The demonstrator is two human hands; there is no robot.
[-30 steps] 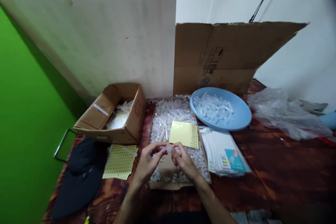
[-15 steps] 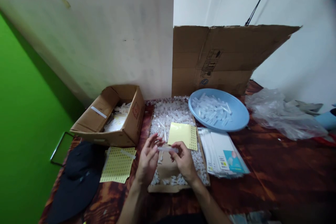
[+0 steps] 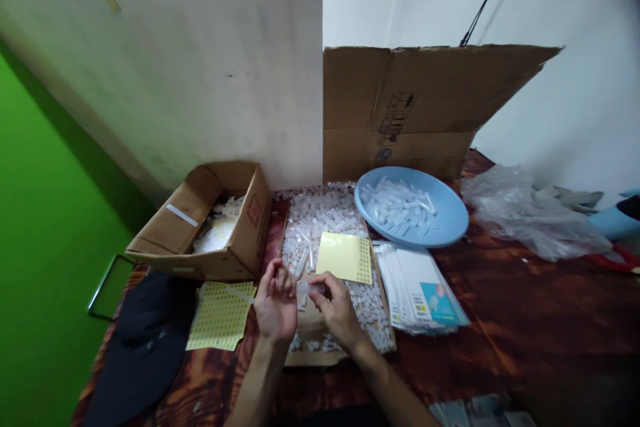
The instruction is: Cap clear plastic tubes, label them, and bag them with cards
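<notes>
A small translucent plastic tube (image 3: 303,287) is pinched in my right hand (image 3: 336,305), between thumb and fingertips. The tube points left, and its far end meets the fingers of my left hand (image 3: 277,305). That hand is turned palm up with its fingers curled; whatever it may hold is hidden. Below both hands lies a cardboard tray (image 3: 311,328) scattered with small white pieces. A yellow sticker sheet (image 3: 343,255) with rows of printed labels along its right side rests on the tray just beyond my right hand. Clear tubes (image 3: 306,259) lie left of that sheet.
A blue basin (image 3: 453,220) holding many tubes stands at back right, with white packets (image 3: 423,290) before it. At left are an open carton (image 3: 255,220), another yellow sticker sheet (image 3: 220,320) and a black cap (image 3: 143,340). Crumpled clear plastic (image 3: 530,213) lies far right.
My left hand has rolled palm up and its fingers have curled in. My right hand has kept the tube and shifted slightly left. The whole view has moved a little.
</notes>
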